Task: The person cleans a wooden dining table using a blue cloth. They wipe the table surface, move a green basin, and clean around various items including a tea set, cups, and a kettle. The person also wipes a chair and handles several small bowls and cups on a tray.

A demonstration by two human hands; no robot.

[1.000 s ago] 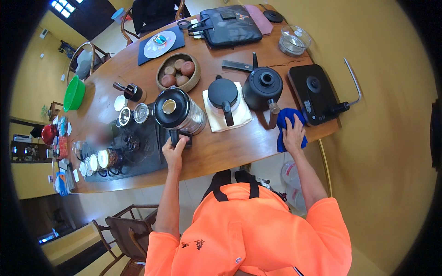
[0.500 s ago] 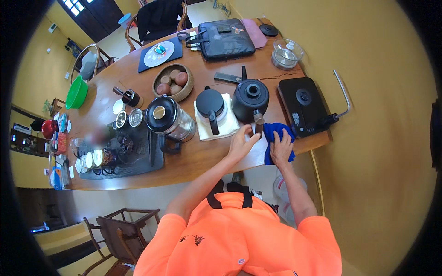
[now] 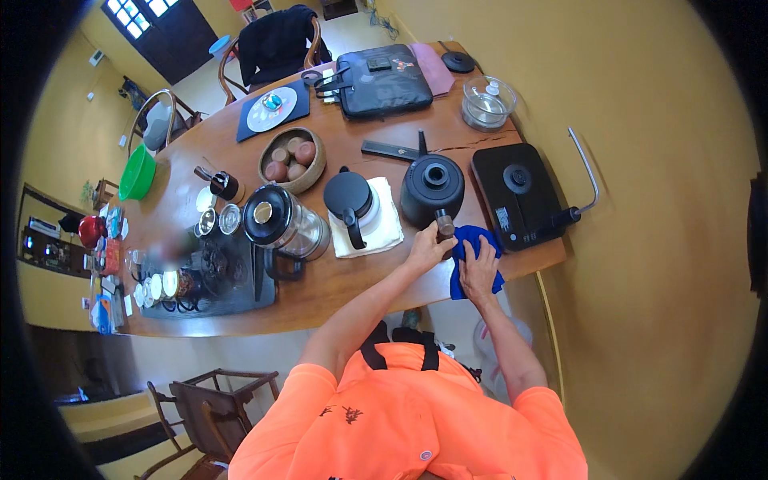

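A black kettle (image 3: 430,196) with a round lid knob stands near the table's front edge. Its short brown handle (image 3: 446,224) points toward me, and my left hand (image 3: 430,248) is closed around the handle's lower part. Just to the right, a crumpled blue cloth (image 3: 458,280) lies at the edge. My right hand (image 3: 480,274) rests on that cloth with its fingers stretched out and spread. Left of the kettle, a black-lidded pot (image 3: 350,196) with a black handle sits on a folded white towel (image 3: 388,228).
A black heating plate (image 3: 512,192) with a bent metal spout stands on the right. Farther off are a glass pot (image 3: 486,108) and a black bag (image 3: 384,84). A large glass kettle (image 3: 300,228), a bowl of cups (image 3: 316,172) and a dark tea tray (image 3: 232,292) stand on the left.
My left hand's fingers have closed around the kettle's handle. My right hand stays on the blue cloth. The whole view has shifted slightly.
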